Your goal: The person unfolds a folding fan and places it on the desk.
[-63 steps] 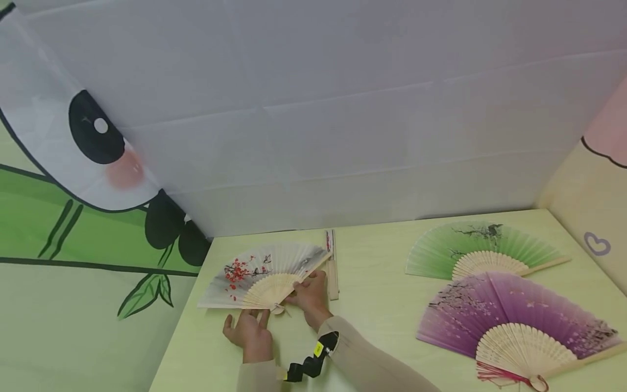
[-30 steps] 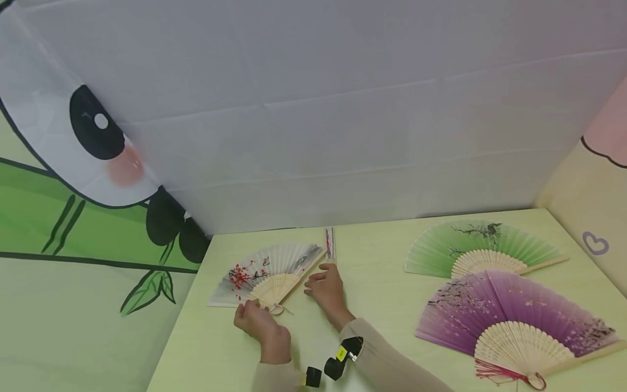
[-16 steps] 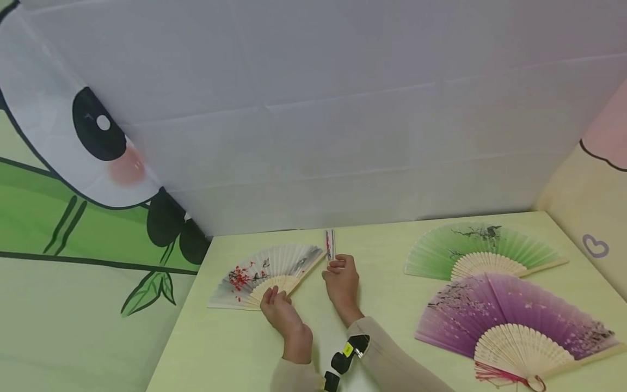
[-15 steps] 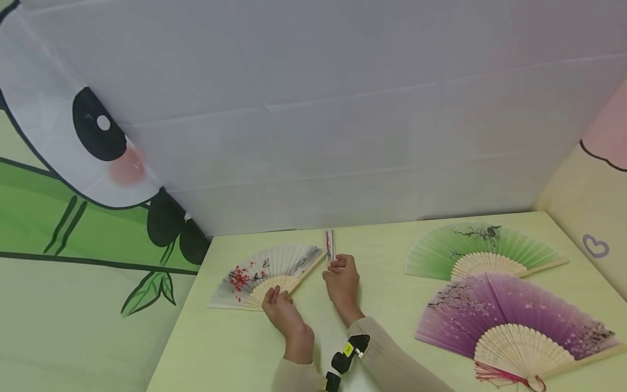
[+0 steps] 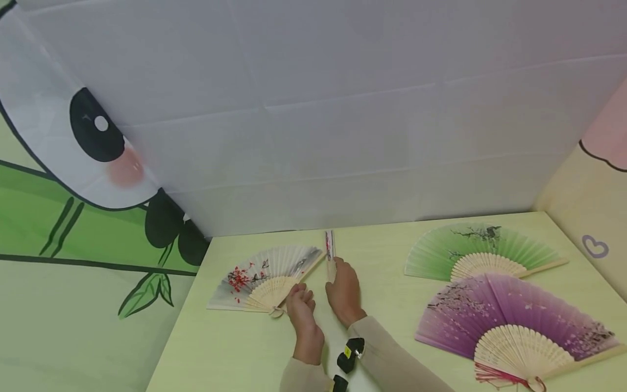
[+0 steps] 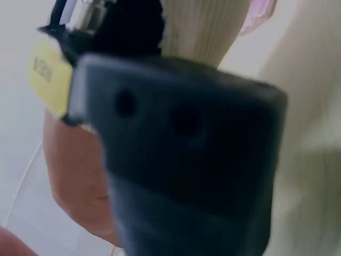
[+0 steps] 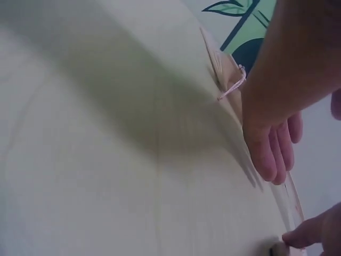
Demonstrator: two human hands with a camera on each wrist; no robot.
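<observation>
A spread white folding fan [image 5: 289, 262] with red blossoms lies at the table's left, its wooden ribs converging near my left hand [image 5: 305, 318]. That hand hovers beside the fan's pivot with relaxed fingers and holds nothing; the right wrist view shows its fingers [image 7: 277, 154] hanging loosely. Just right of the white fan, a folded fan [image 5: 330, 244] lies lengthwise, pointing to the wall. My right hand [image 5: 344, 288] grips its near part, thumb on the left side and fingers over the right; the hand hides its near end. In the left wrist view a black camera mount [image 6: 186, 149] blocks most of the scene.
On the right side of the table [image 5: 372, 272] lie a spread green fan [image 5: 431, 256] and, partly overlapping it in front, a spread purple fan [image 5: 529, 299] with a red tassel [image 5: 499, 372]. A pale cloth wall [image 5: 343, 136] rises behind the table.
My right hand has left the white fan's edge and moved right onto the folded fan. My left hand has come off the white fan's base and shifted right. The white fan moved slightly right, then stayed.
</observation>
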